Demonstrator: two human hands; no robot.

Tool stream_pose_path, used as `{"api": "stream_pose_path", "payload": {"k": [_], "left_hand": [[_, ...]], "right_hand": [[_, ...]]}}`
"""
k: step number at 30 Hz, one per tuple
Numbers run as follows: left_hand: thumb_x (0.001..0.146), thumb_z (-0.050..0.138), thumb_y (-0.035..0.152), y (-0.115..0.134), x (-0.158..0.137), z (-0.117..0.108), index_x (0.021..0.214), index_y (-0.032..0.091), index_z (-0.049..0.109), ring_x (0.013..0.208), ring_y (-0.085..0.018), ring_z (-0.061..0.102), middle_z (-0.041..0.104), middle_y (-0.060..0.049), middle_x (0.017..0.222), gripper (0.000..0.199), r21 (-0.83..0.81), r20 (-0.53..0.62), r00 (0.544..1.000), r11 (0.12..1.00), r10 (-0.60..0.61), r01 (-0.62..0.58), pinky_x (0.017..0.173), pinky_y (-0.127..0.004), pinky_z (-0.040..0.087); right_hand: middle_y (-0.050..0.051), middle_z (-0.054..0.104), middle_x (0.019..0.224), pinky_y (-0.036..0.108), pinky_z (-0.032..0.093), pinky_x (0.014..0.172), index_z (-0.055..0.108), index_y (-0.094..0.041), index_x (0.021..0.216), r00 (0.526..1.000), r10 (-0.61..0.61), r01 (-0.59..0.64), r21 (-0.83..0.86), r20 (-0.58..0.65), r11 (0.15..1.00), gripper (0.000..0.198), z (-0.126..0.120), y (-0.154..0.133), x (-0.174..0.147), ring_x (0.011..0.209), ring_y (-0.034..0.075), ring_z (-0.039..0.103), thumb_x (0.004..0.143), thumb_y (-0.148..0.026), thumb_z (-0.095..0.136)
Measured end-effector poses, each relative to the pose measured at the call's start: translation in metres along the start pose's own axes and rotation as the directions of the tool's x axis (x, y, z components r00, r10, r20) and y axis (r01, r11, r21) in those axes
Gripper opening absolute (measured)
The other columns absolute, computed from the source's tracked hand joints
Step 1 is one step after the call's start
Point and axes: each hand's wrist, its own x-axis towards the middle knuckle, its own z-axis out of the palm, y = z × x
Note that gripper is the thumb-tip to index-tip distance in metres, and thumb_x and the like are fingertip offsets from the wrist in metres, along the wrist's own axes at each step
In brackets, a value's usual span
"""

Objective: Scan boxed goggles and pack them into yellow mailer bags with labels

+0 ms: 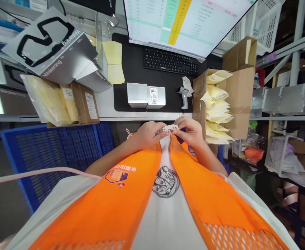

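Hands, left hand (147, 133) and right hand (191, 131), pinch a label (168, 128) below the cluttered desk (107, 100).

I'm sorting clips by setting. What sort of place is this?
Probably a warehouse packing station: a handheld barcode scanner on the desk, a cardboard box of yellow mailers, and both hands holding a small label.

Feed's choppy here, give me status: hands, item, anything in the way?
Left hand and right hand both pinch small label strip. Held at chest, off desk. Nothing between.
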Motion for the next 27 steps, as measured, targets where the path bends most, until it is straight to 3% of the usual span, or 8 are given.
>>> {"api": "stream_pose_path", "payload": {"k": [3, 5, 8, 14, 21, 27], "left_hand": [[0.094, 0.057, 0.056, -0.004, -0.002, -0.009, 0.093, 0.023, 0.073, 0.085, -0.024, 0.067, 0.073, -0.009, 0.086, 0.037, 0.014, 0.041, 0.995, 0.996, 0.089, -0.089, 0.083, -0.036, 0.046], [0.093, 0.059, 0.056, -0.007, -0.003, -0.014, 0.09, 0.024, 0.074, 0.084, -0.025, 0.067, 0.073, -0.009, 0.084, 0.036, 0.028, 0.075, 0.987, 0.989, 0.14, -0.143, 0.085, -0.037, 0.045], [0.093, 0.061, 0.054, -0.01, -0.006, -0.016, 0.089, 0.025, 0.074, 0.083, -0.025, 0.067, 0.074, -0.01, 0.085, 0.032, 0.061, 0.089, 0.977, 0.978, 0.193, -0.199, 0.086, -0.039, 0.044], [0.094, 0.063, 0.049, -0.015, -0.003, -0.011, 0.091, 0.024, 0.074, 0.083, -0.024, 0.067, 0.074, -0.01, 0.089, 0.028, 0.101, 0.063, 0.984, 0.979, 0.169, -0.174, 0.082, -0.038, 0.043], [0.103, 0.048, 0.051, -0.023, 0.006, -0.005, 0.095, 0.018, 0.071, 0.074, -0.02, 0.066, 0.075, -0.009, 0.085, 0.041, 0.198, 0.117, 0.925, 0.904, 0.361, -0.378, 0.074, -0.034, 0.043], [0.107, 0.043, 0.049, -0.025, 0.016, -0.003, 0.099, 0.016, 0.069, 0.072, -0.018, 0.065, 0.073, -0.008, 0.083, 0.043, 0.246, 0.148, 0.897, 0.864, 0.416, -0.44, 0.072, -0.031, 0.043]], "right_hand": [[0.004, 0.071, 0.08, 0.039, 0.056, 0.075, 0.061, -0.024, 0.077, 0.979, -0.172, 0.182, -0.092, 0.109, 0.979, 0.026, -0.005, -0.012, -0.003, 0.081, 0.02, 0.07, 0.097, -0.039, 0.068], [0.004, 0.074, 0.087, 0.04, 0.056, 0.079, 0.064, -0.024, 0.084, 0.938, -0.282, 0.315, -0.152, 0.203, 0.937, 0.016, -0.009, -0.018, -0.005, 0.089, 0.02, 0.072, 0.099, -0.031, 0.065], [0.005, 0.075, 0.098, 0.042, 0.053, 0.084, 0.066, -0.025, 0.094, 0.888, -0.348, 0.422, -0.234, 0.3, 0.876, 0.008, -0.013, -0.021, -0.007, 0.1, 0.021, 0.072, 0.1, -0.027, 0.062], [0.005, 0.069, 0.086, 0.043, 0.049, 0.081, 0.06, -0.024, 0.084, 0.952, -0.202, 0.271, -0.331, 0.229, 0.904, 0.026, -0.009, -0.013, -0.007, 0.091, 0.022, 0.068, 0.099, -0.044, 0.065], [0.002, 0.072, 0.086, 0.042, 0.045, 0.092, 0.062, -0.021, 0.088, 0.929, -0.27, 0.334, -0.262, 0.252, 0.905, 0.018, -0.02, -0.016, -0.004, 0.086, 0.017, 0.07, 0.101, -0.033, 0.064], [0.003, 0.077, 0.098, 0.045, 0.042, 0.103, 0.069, -0.024, 0.097, 0.932, -0.17, 0.282, -0.345, 0.32, 0.895, 0.013, -0.039, -0.013, -0.01, 0.099, 0.019, 0.072, 0.103, -0.027, 0.059]]}}
